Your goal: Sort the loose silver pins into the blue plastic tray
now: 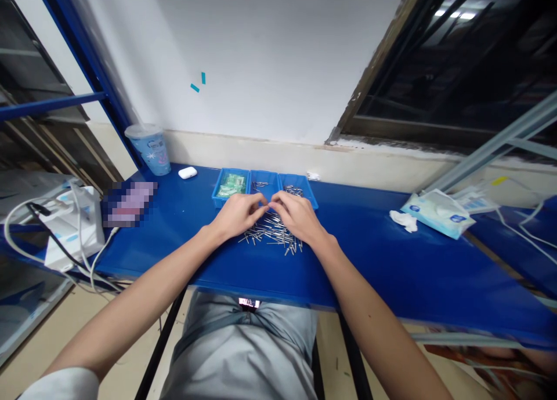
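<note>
My left hand [241,214] and my right hand [297,215] meet fingertip to fingertip above a loose pile of thin silvery metal pins [272,231], which look like blind rivets. Both hands are closed in a pinch. Anything between the fingertips is too small to make out. Just behind them, three joined blue bins stand in a row. Small green-and-clear packets fill the left bin [214,196]; a few metal pins lie in the middle bin [264,175], and more are in the right bin [311,194]. My hands partly cover the bins' front walls.
On the blue table [374,261], a lidded cup [150,151], a white case [187,173], a blurred-out pinkish item [130,204] and a power strip [78,229] with cables are at left. A tissue pack [439,213] and crumpled tissue [404,221] lie right.
</note>
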Motion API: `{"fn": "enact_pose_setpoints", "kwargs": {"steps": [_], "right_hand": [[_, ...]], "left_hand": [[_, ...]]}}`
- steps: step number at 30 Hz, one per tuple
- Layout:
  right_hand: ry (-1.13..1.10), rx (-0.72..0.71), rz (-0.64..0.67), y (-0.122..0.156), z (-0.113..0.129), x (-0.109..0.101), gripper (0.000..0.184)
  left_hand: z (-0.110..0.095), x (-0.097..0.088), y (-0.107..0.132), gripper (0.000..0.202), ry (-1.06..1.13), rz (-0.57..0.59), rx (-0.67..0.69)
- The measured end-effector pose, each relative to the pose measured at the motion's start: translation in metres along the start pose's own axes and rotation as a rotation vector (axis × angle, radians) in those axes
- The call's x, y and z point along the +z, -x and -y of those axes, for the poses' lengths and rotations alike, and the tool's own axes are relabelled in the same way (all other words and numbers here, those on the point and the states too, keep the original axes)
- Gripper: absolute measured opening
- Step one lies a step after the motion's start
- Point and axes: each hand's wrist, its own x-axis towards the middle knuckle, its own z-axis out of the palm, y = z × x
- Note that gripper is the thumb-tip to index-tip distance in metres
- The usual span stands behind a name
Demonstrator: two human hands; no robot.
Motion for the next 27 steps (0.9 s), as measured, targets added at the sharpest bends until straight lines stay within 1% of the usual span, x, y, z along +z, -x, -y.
{"fn": "enact_pose_setpoints", "kwargs": {"steps": [3, 6, 9, 13, 20, 27], "right_hand": [[-0.023, 0.025, 0.025, 0.001, 0.002, -0.002, 0.027], [-0.023, -0.004, 0.048, 0.001, 0.003, -0.002, 0.027], [-0.001, -0.032, 0.055, 0.0, -0.001, 0.002, 0.026], [0.039, -0.029, 0.068, 0.0, -0.007, 0.004, 0.025], [0.026, -0.036, 0.068, -0.001, -0.006, 0.005, 0.03], [-0.011, -0.058, -0.018, 0.0, -0.007, 0.005, 0.028]], "left_hand": [[-0.001, -0.001, -0.001, 0.019, 0.002, -0.09, 0.068], [-0.001, -0.002, -0.002, 0.015, 0.027, -0.132, 0.109], [0.0, -0.001, -0.002, 0.016, 0.069, -0.124, 0.085], [0.002, 0.001, -0.002, 0.015, 0.117, -0.131, 0.029], [0.003, -0.001, -0.002, 0.02, 0.127, -0.131, -0.023], [0.003, -0.001, -0.002, 0.025, 0.093, -0.057, -0.037]]}}
